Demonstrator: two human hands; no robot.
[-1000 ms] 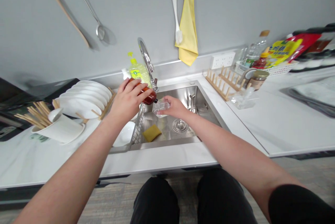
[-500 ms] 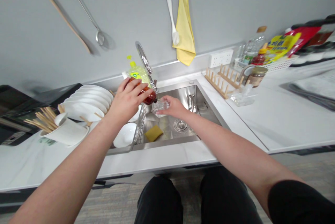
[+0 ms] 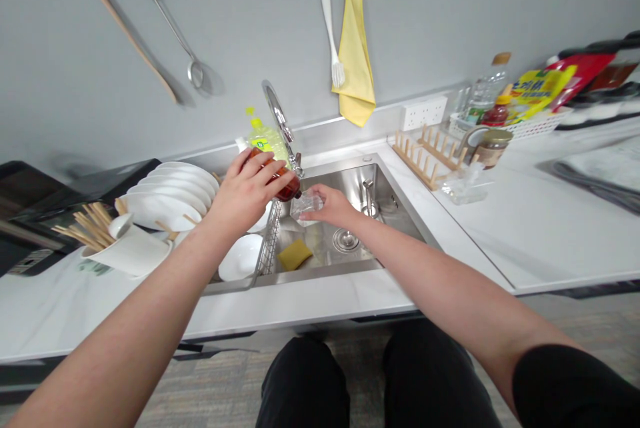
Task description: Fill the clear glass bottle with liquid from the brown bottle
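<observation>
My left hand [image 3: 250, 185] is closed around a reddish-brown bottle [image 3: 287, 189], tipped so that its dark neck points down to the right. Pinched in the fingers of my right hand [image 3: 333, 205] is a small clear plastic container [image 3: 306, 207], close beside the bottle's mouth. Both are held over the left part of the steel sink [image 3: 325, 251]. Whether liquid is flowing between them is too small to tell. Below them a yellow sponge [image 3: 295, 255] lies on the sink floor, and the chrome faucet [image 3: 277, 111] rises just behind.
Left of the sink are a wire dish rack with a white bowl [image 3: 241, 257], upright white plates [image 3: 167, 195] and a white chopstick holder [image 3: 127, 251]. A wooden rack [image 3: 425, 158], a jar [image 3: 493, 147] and a basket of bottles [image 3: 540, 125] stand on the right. A yellow cloth [image 3: 356, 55] hangs above.
The camera view has shifted slightly. Both hands keep the bottle and the clear container in nearly the same place, the bottle still tilted.
</observation>
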